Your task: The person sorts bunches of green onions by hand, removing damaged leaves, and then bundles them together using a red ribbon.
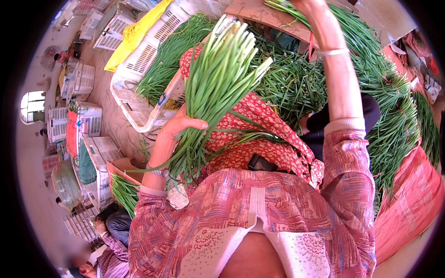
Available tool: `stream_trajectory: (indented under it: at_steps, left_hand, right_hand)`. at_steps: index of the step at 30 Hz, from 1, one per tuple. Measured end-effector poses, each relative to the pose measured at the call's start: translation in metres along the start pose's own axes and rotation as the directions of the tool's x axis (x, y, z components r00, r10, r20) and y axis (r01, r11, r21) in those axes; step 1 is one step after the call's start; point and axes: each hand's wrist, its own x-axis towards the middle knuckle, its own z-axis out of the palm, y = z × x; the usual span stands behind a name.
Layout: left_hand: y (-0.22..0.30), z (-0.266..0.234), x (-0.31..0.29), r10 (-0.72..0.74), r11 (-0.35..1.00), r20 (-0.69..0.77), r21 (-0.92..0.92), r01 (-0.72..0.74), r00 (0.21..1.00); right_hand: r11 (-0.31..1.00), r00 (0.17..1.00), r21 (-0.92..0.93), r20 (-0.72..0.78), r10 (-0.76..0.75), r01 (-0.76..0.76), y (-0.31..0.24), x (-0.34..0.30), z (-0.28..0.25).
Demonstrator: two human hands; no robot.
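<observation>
Produce-packing workroom, by look: white plastic crates [89,121], heaped green stalks [294,85], banded bundles [394,127], second person [113,254] nearby.

- left hand's grip [181,126] around a thick bundle of long green stalks [211,88]
- right hand's grip [308,3] cut off at upper edge
- red floral cloth [273,125] under the bundle
- white slotted plastic crate [144,59] holding more stalks [178,55]

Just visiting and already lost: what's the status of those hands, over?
Left hand gripping greens, pale ends up. Right hand mostly cut off at top edge, grip unclear. White crate near left hand.
</observation>
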Motion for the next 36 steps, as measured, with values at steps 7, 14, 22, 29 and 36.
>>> stream_trajectory:
  at_steps: [7,14,22,29,36]
  left_hand:
    - [0.004,-0.016,-0.009,0.117,0.982,-0.074,-0.143,-0.127,0.990]
    - [0.023,0.008,0.008,0.150,0.970,-0.058,-0.184,-0.158,0.987]
    - [0.025,0.068,0.041,0.131,0.988,0.167,-0.103,-0.115,0.977]
    - [0.018,0.076,0.049,0.198,0.963,0.259,0.129,-0.237,0.945]
    - [0.057,0.034,0.043,0.296,0.954,0.354,-0.062,-0.293,0.887]
  right_hand:
    - [0.123,0.965,-0.976,-0.148,0.218,-0.178,0.021,-0.107,-0.035]
    - [0.916,0.932,-0.278,0.137,0.335,-0.288,0.106,-0.145,0.037]
    - [0.892,0.998,0.451,0.038,-0.054,0.031,0.087,-0.093,0.055]
    - [0.926,0.996,0.368,-0.037,-0.078,0.086,0.070,-0.117,0.046]
    - [0.915,0.999,0.400,-0.017,-0.050,0.053,0.062,-0.129,0.060]
